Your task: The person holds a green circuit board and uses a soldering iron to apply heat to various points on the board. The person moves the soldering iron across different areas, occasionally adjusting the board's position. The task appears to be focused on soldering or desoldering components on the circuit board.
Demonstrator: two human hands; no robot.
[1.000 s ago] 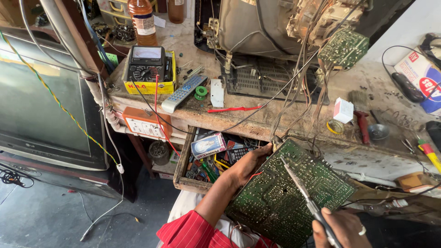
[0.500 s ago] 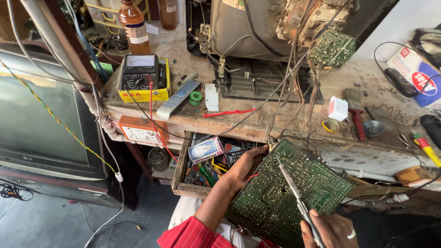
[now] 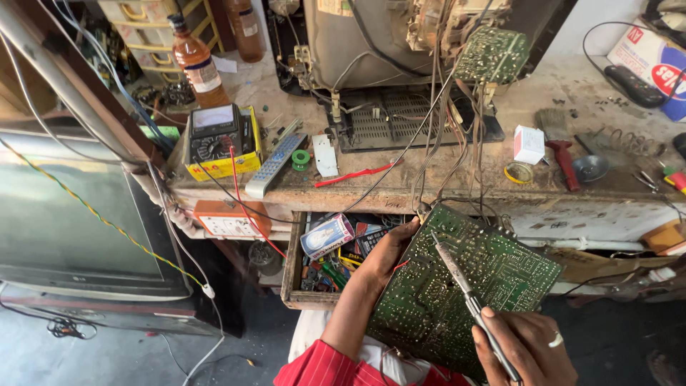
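While the circuit board (image 3: pixel 464 286) is clamped at its left edge by the left hand (image 3: pixel 389 250), a soldering iron (image 3: pixel 464 300) is gripped tight in the right hand (image 3: pixel 525 347), lower right of frame.

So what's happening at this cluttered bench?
A person sits at a worn workbench with a large green circuit board tilted across their lap. Their left hand grips the board's upper left edge, while their right hand holds a soldering iron with its tip resting on the board's solder side. Behind it, an opened television chassis trails wires down to the board. A yellow multimeter, a remote control and an open drawer of parts sit nearby.
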